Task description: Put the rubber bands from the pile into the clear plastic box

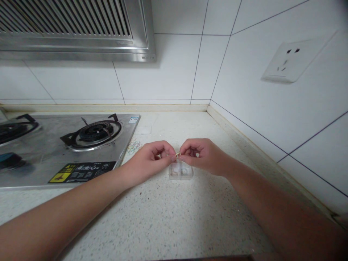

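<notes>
My left hand (153, 156) and my right hand (202, 154) meet fingertip to fingertip over the speckled countertop (163, 217). Both pinch a small pale rubber band (178, 155) between them. Directly below sits a small clear plastic box (181, 172) on the counter, with a few small rings inside. A loose heap of coloured rubber bands (134, 146) lies on the counter just left of my left hand, beside the stove edge.
A steel gas stove (67, 148) with two burners fills the left side, under a range hood (76, 29). White tiled walls meet in a corner at the back right, and a wall socket (289, 61) sits on the right wall.
</notes>
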`<state>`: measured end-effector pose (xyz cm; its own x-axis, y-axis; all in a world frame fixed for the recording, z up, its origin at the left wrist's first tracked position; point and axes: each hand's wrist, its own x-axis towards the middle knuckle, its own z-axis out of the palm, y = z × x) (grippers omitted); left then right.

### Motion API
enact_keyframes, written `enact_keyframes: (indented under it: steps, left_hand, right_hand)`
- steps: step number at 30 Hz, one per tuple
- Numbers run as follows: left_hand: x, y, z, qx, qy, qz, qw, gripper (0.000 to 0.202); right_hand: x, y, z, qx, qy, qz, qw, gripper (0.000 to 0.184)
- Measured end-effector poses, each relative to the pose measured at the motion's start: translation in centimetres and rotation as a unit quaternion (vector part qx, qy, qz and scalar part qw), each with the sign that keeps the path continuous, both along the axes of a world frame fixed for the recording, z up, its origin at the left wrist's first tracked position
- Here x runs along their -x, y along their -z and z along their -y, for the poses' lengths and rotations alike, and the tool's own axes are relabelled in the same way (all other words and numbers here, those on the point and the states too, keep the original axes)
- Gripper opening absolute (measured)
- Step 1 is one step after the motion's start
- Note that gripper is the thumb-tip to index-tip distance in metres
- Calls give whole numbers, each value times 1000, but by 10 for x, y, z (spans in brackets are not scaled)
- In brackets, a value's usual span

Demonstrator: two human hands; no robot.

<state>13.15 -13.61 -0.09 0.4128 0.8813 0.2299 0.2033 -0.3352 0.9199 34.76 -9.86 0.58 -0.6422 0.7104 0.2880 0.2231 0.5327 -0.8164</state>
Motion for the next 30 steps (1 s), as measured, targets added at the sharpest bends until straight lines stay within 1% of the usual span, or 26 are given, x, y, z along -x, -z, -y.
enact_keyframes:
  steps: [7,13,19,22,30]
  left_hand:
    - [1,-1,0,0,1,-1,1000,17]
    - [0,-1,0,-6,-6,-11,1000,19]
    - [1,1,1,0,8,-16,1000,13]
    - [1,2,0,-2,10,-13,1000,13]
    - [0,1,-1,-17,-18,-21,999,19]
  right_hand:
    - [0,-3,1,-10,0,-3,1000,21]
    - [-1,-3,0,-13,-3,-9,1000,20]
    - [-1,-2,1,-20,-1,-20,1000,17]
    - [0,-2,1,-23,-3,-19,1000,17]
    - [-1,-3,2,-39,5,0,999,18]
